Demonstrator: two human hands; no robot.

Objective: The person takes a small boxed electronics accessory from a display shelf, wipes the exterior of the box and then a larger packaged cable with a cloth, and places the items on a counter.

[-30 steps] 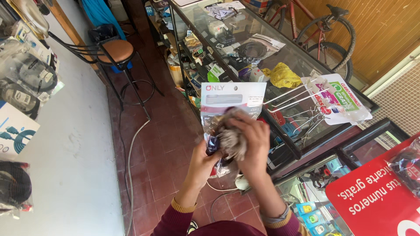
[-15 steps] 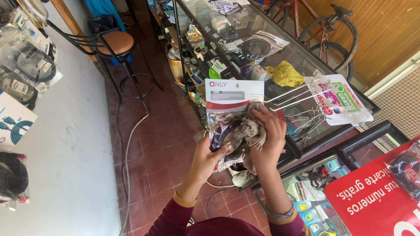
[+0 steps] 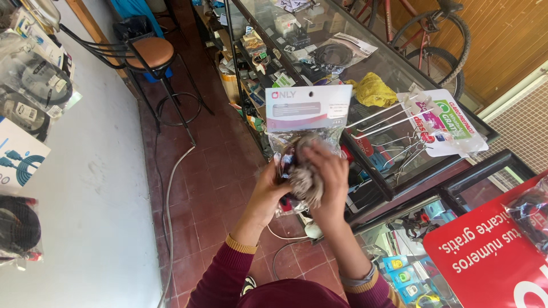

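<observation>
I hold a clear plastic packet [image 3: 305,114] with a grey and white card header upright in front of me. My left hand [image 3: 271,188] grips its lower left side from behind. My right hand [image 3: 328,171] presses a crumpled grey cloth [image 3: 305,179] against the packet's clear front. The contents of the packet are dark and mostly hidden behind the cloth and my fingers. Both sleeves are dark red with yellow-striped cuffs.
A glass display counter [image 3: 342,74] full of small goods runs along the right, with a yellow cloth [image 3: 374,91] and a metal hook rack [image 3: 394,134] on top. A brown stool [image 3: 151,54] stands on the red tile floor. Bagged cables [image 3: 34,85] hang on the left wall. A bicycle [image 3: 428,40] leans behind.
The packet and both hands have shifted slightly right and lower in view. My right hand has kept rubbing the cloth over the packet's front.
</observation>
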